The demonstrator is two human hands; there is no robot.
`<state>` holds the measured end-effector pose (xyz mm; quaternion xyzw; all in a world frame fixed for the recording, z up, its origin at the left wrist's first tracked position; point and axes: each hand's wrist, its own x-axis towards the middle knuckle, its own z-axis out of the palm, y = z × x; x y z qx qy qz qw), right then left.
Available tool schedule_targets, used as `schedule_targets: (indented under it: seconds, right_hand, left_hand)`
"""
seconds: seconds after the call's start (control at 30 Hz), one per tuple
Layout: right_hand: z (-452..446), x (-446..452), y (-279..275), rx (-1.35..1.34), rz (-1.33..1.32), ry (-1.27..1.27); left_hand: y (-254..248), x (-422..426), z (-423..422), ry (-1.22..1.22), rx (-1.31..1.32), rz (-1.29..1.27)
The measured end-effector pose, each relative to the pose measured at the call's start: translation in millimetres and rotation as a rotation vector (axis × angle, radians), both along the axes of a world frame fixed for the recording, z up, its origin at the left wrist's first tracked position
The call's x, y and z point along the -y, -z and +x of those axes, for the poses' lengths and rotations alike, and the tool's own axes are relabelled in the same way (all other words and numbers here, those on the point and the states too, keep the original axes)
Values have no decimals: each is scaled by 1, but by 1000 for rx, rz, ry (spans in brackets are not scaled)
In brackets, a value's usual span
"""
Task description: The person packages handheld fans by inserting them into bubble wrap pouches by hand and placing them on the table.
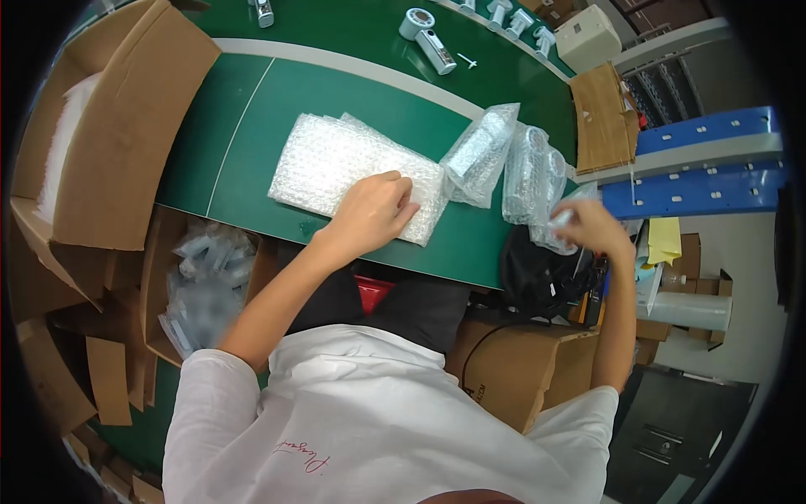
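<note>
A flat stack of bubble wrap bags (315, 160) lies on the green table in front of me. My left hand (375, 210) rests on its right part, fingers curled under and their tips hidden. At the table's right edge, my right hand (592, 225) is bent with its fingertips on a bubble-wrapped package (550, 239); the hand is slightly blurred. Just beyond it lie a second wrapped package (526, 172) and a third wrapped package (483, 147), which touches the stack's right end. What is inside the wrapping is hard to make out.
A white handheld device with a round head (428, 42) lies on the far green surface beside a small white part (468, 60). Large cardboard box (134, 126) at left; below it, a box of bagged parts (210, 277). A black bag (541, 277) hangs below my right hand.
</note>
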<state>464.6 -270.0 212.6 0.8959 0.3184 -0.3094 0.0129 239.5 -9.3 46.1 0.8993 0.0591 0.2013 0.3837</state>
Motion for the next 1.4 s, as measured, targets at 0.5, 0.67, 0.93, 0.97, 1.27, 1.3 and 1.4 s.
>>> schedule_targets:
  seconds: [0.5, 0.67, 0.93, 0.97, 1.27, 1.3, 1.4]
  right_hand:
    - [111, -297, 153, 496, 360, 82]
    - [45, -236, 120, -299, 1166, 235]
    - [-105, -69, 79, 486, 1442, -151]
    - [-114, -51, 79, 837, 1367, -263]
    - [-123, -30, 113, 926, 1321, -132]
    - [-121, -36, 120, 876, 1352, -83]
    - [-130, -45, 144, 73, 1394, 454]
  left_hand:
    - [8, 4, 3, -60, 87, -28]
    - [5, -7, 5, -14, 53, -184]
    - [-13, 4, 4, -18, -143, 67]
    - [-10, 8, 5, -48, -137, 164]
    - [-11, -20, 7, 150, -119, -84]
    - [-12, -23, 6, 165, -128, -161]
    - [-10, -31, 7, 160, -139, -268]
